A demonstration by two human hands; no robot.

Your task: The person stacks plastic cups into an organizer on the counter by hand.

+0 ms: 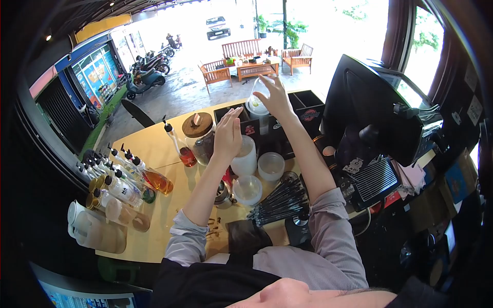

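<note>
Both bare hands are raised over the far part of the wooden bench (154, 136). The left hand (228, 134) is held unclenched, with its fingers extended close together and nothing seen grasped in it. Near it, a stack of white cups (243, 163) is placed upright. The right hand (275, 97) is held farther out, with its thumb and fingers spread beside a clear plastic cup (256, 105); whether the cup is gripped or merely touched cannot be told. The clear plastic cup is seen at the black organizer (309, 99), on the far side of the bench.

Nearer than the stack, two round clear containers (271, 167) are set down, and a bundle of black straws (280, 204) is laid to their near right. To the left of the left hand, a jar with a wooden lid (198, 124) is flanked by a bottle of red liquid (187, 155). Farther left, dispenser bottles (122, 189) are grouped, with plastic pitchers (100, 231) placed at the near left edge. On the right, a black monitor (359, 102) is seen.
</note>
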